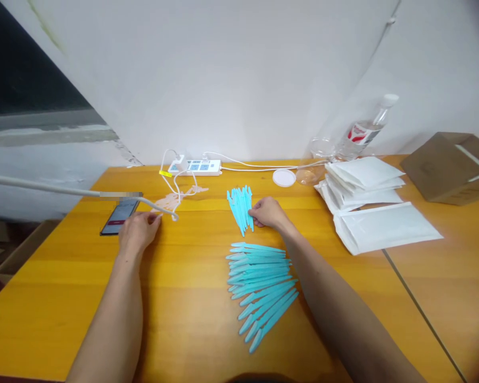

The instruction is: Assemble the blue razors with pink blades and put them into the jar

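Observation:
A bunch of slim turquoise eyebrow razors [239, 206] lies on the table, handles toward me. At its right edge, my right hand [268, 214] pinches one razor between thumb and fingertips. Closer to me, a fanned row of more eyebrow razors [259, 276] lies crosswise, with pale covers on their left ends. On the left, my left hand [139, 230] is closed in a pinch at the near edge of a loose pile of small pale translucent covers [170, 202]. What sits in those fingertips is too small to make out.
A phone [117, 218] lies beside my left hand, under a white cable [64, 187]. Along the wall stand a power strip [201, 167], a white lid [284, 178], a clear jar [313, 165] and a bottle [361, 133]. White padded envelopes [387, 226] and a cardboard box [449, 167] are at right.

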`<state>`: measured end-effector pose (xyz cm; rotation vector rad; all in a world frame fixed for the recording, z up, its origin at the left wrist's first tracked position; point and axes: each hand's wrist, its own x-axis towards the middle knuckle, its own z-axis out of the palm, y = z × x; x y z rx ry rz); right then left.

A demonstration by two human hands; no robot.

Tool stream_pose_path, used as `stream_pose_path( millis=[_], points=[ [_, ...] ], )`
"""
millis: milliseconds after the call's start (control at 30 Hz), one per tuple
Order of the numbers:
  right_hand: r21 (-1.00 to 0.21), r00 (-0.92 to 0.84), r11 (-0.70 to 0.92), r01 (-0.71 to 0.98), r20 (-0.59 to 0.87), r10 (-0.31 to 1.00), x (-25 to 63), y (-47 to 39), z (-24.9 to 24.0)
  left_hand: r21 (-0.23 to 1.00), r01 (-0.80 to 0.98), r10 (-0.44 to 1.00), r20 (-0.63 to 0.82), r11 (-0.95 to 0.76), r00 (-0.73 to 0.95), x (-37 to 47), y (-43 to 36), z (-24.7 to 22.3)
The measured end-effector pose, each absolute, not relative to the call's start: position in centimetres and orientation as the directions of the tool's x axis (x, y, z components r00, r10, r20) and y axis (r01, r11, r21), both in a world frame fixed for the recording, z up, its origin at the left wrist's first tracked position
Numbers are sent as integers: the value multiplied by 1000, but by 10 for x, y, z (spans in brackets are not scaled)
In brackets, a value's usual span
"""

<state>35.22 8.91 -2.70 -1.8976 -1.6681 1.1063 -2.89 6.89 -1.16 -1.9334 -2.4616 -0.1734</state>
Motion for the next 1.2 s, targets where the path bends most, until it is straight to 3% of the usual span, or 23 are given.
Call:
stream_pose_path(
  millis=[100,167,267,367,433,500,600,733,867,967,1100,1200],
  points=[
    [-780,-25,-264,567,-336,942,356,91,-32,51,985,986,21,164,-165,-24,66,-7],
    [-817,-27,-285,502,-344,939,363,86,-32,124,987,994,-4,107,-107,-17,62,-5],
    [-863,-57,-304,404,-355,933,376,73,-23,434,900,998,-64,45,-19,9,55,-3],
    [-909,-164,-351,225,-391,906,388,56,-13,808,584,976,-181,79,119,52,48,-2],
    [-925,-211,-359,126,-378,901,390,44,-9,927,349,951,-223,139,215,85,45,-3],
    [-947,-213,-308,95,-322,923,386,35,-9,958,194,928,-260,212,268,112,43,-7],
    [-971,-217,-221,92,-237,947,378,25,-12,962,186,927,-246,198,283,138,38,-13],
    [-961,-124,-268,61,-274,954,389,24,-17,912,409,966,-78,-30,245,148,31,-14],
    [-932,39,-347,-109,-353,935,418,31,-19,739,596,920,82,-314,382,164,40,-5],
    [-925,132,-322,-200,-351,927,431,35,-20,559,636,824,170,-533,541,193,62,-3],
    [-938,225,-281,-203,-324,919,435,35,-22,353,639,714,143,-684,685,239,99,-10],
    [-941,284,-263,-212,-317,905,436,36,-24,287,605,651,96,-743,753,267,119,-11]
  ],
)
